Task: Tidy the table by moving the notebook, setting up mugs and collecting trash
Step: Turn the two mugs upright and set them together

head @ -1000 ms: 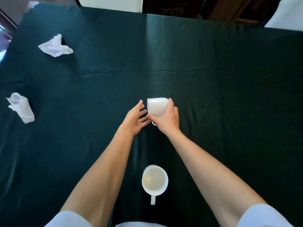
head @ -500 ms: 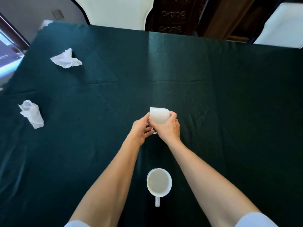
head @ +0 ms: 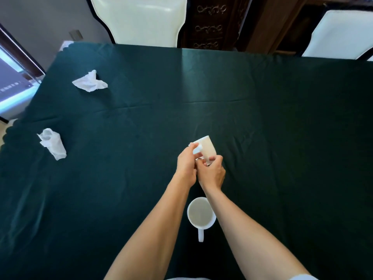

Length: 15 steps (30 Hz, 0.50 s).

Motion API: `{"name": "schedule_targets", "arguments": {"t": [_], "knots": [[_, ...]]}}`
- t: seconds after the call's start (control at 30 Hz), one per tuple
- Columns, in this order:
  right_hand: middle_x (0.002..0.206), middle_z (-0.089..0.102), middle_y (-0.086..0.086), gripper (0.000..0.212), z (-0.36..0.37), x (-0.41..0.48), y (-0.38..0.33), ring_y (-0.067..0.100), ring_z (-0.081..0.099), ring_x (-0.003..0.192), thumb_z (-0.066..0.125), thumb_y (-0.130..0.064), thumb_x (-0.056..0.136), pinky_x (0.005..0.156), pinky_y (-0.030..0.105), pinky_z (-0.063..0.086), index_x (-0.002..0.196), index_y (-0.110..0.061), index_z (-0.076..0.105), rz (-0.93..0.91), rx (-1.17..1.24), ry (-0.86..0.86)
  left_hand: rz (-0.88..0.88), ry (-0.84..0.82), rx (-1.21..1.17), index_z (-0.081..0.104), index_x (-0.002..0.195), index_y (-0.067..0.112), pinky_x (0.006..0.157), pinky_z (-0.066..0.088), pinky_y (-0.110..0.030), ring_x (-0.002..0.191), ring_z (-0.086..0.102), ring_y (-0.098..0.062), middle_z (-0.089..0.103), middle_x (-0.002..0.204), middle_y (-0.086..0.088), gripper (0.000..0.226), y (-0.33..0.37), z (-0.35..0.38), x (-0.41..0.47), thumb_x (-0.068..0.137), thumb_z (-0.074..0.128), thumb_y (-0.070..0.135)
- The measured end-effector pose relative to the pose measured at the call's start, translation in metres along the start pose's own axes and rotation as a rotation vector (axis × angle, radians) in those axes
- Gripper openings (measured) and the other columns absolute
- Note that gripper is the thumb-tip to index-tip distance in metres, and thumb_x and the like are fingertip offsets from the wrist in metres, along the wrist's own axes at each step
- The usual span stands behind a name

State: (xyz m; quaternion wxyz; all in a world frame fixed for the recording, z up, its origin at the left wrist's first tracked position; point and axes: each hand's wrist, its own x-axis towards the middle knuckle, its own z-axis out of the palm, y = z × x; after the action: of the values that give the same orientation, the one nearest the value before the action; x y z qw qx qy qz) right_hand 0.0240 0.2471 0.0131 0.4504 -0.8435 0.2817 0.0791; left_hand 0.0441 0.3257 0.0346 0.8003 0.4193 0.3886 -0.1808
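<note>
Two tissues, the lower tissue at mid-left and the upper tissue in the upper left, lie crumpled on the green tablecloth, seemingly trash awaiting collection. At centre, the left hand curls round the left side of the tilted mug while the right hand grips its lower end, probably to turn it upright. The mug juts upward from both hands. Below them stands the upright mug.

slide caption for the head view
The left hand and right hand hold a tilted white mug; a second mug stands upright nearer the person, two crumpled tissues lie left on the green tablecloth.
</note>
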Motion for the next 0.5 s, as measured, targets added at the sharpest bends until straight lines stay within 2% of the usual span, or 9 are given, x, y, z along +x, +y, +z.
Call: {"name": "schedule_targets", "arguments": {"t": [0.03, 0.07, 0.13, 0.2, 0.27, 0.33, 0.4, 0.43, 0.5], "knots": [[0.092, 0.067, 0.004, 0.028, -0.001, -0.003, 0.002, 0.033, 0.066, 0.090, 0.063, -0.037, 0.090, 0.071, 0.038, 0.049, 0.102, -0.015, 0.049, 0.017, 0.015, -0.015, 0.038, 0.010, 0.086, 0.072, 0.107, 0.019, 0.065, 0.056, -0.033, 0.065, 0.070, -0.025, 0.078, 0.099, -0.010, 0.021, -0.003, 0.005, -0.003, 0.098, 0.064, 0.036], [0.085, 0.065, 0.001, 0.027, -0.003, -0.006, 0.005, 0.033, 0.066, 0.085, 0.061, -0.038, 0.091, 0.067, 0.038, 0.048, 0.101, -0.014, 0.050, 0.030, 0.014, -0.032, 0.094, 0.023, 0.205, 0.074, 0.100, 0.018, 0.068, 0.053, -0.032, 0.068, 0.067, -0.025, 0.076, 0.093, -0.007, 0.019, -0.008, 0.009, -0.004, 0.097, 0.064, 0.033], [0.084, 0.066, 0.001, 0.025, -0.009, -0.007, 0.010, 0.032, 0.066, 0.082, 0.059, -0.035, 0.092, 0.066, 0.036, 0.046, 0.101, -0.012, 0.054, 0.047, -0.017, -0.071, 0.229, 0.049, 0.462, 0.079, 0.089, 0.020, 0.075, 0.052, -0.032, 0.079, 0.065, -0.024, 0.073, 0.082, 0.003, 0.026, -0.016, 0.016, -0.007, 0.097, 0.059, 0.033], [0.087, 0.069, 0.001, 0.022, -0.016, -0.006, 0.016, 0.030, 0.069, 0.086, 0.057, -0.032, 0.092, 0.069, 0.036, 0.050, 0.102, -0.012, 0.060, 0.064, -0.025, -0.108, 0.322, 0.086, 0.645, 0.077, 0.070, 0.027, 0.071, 0.053, -0.031, 0.081, 0.066, -0.022, 0.072, 0.074, 0.009, 0.032, -0.022, 0.022, -0.010, 0.095, 0.058, 0.033], [0.086, 0.072, 0.000, 0.019, -0.023, -0.004, 0.022, 0.027, 0.070, 0.086, 0.055, -0.030, 0.091, 0.075, 0.039, 0.057, 0.097, -0.014, 0.064, 0.035, 0.015, -0.122, 0.376, 0.092, 0.729, 0.071, 0.055, 0.027, 0.076, 0.059, -0.036, 0.089, 0.068, -0.025, 0.074, 0.080, 0.002, 0.040, -0.030, 0.029, -0.012, 0.094, 0.060, 0.031], [0.082, 0.073, -0.001, 0.017, -0.031, -0.002, 0.027, 0.025, 0.070, 0.082, 0.054, -0.030, 0.092, 0.073, 0.039, 0.057, 0.087, -0.018, 0.065, 0.007, 0.052, -0.107, 0.393, 0.101, 0.813, 0.067, 0.049, 0.022, 0.087, 0.059, -0.039, 0.103, 0.063, -0.023, 0.071, 0.074, -0.001, 0.048, -0.033, 0.033, -0.012, 0.095, 0.058, 0.031], [0.076, 0.071, -0.002, 0.022, -0.041, 0.003, 0.029, 0.022, 0.067, 0.075, 0.055, -0.032, 0.093, 0.063, 0.034, 0.052, 0.077, -0.020, 0.063, 0.025, 0.119, -0.088, 0.364, 0.088, 0.825, 0.069, 0.056, 0.013, 0.082, 0.059, -0.036, 0.094, 0.064, -0.022, 0.071, 0.071, -0.004, 0.047, -0.037, 0.035, -0.011, 0.096, 0.057, 0.035], [0.073, 0.070, -0.002, 0.027, -0.046, 0.006, 0.031, 0.021, 0.065, 0.071, 0.057, -0.034, 0.095, 0.059, 0.032, 0.049, 0.074, -0.019, 0.063, 0.020, 0.142, -0.082, 0.336, 0.072, 0.792, 0.074, 0.067, 0.011, 0.080, 0.063, -0.036, 0.089, 0.069, -0.021, 0.077, 0.080, -0.007, 0.043, -0.038, 0.035, -0.014, 0.097, 0.057, 0.037], [0.070, 0.069, -0.001, 0.033, -0.058, 0.010, 0.035, 0.018, 0.062, 0.067, 0.060, -0.035, 0.098, 0.057, 0.031, 0.045, 0.073, -0.015, 0.067, -0.051, 0.144, -0.090, 0.288, 0.052, 0.678, 0.081, 0.089, 0.011, 0.077, 0.067, -0.033, 0.095, 0.077, -0.019, 0.081, 0.099, -0.007, 0.036, -0.042, 0.036, -0.019, 0.100, 0.058, 0.037]]}}
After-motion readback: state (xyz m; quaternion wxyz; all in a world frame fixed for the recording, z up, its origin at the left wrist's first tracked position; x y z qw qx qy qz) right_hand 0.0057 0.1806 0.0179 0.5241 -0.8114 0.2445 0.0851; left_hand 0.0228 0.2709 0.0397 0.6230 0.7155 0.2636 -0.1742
